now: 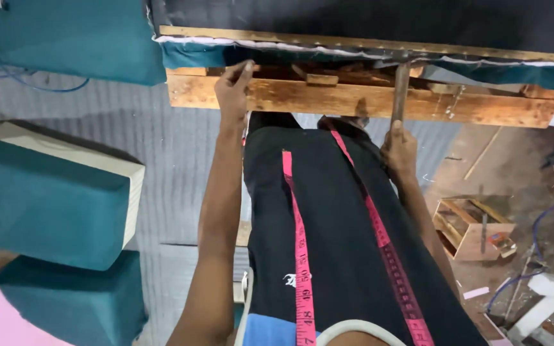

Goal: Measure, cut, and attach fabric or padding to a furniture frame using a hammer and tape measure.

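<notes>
My left hand (233, 90) reaches out to the wooden frame (354, 99) of an upturned piece of furniture, fingers pinching teal fabric (193, 54) against its top edge. My right hand (400, 148) is shut on the handle of a hammer (400, 90), whose head points up at the frame's upper rail. Black cloth (367, 19) covers the furniture beyond the rail. A pink measuring tape (297, 243) hangs down over my black shirt in two strips.
Teal cushions lie at the left (46, 205) and top left (72, 38), on a grey striped floor covering (174, 154). A small wooden box (472, 227) with tools, a blue hose (540, 237) and white foam scraps (540, 307) sit on the dusty floor at right.
</notes>
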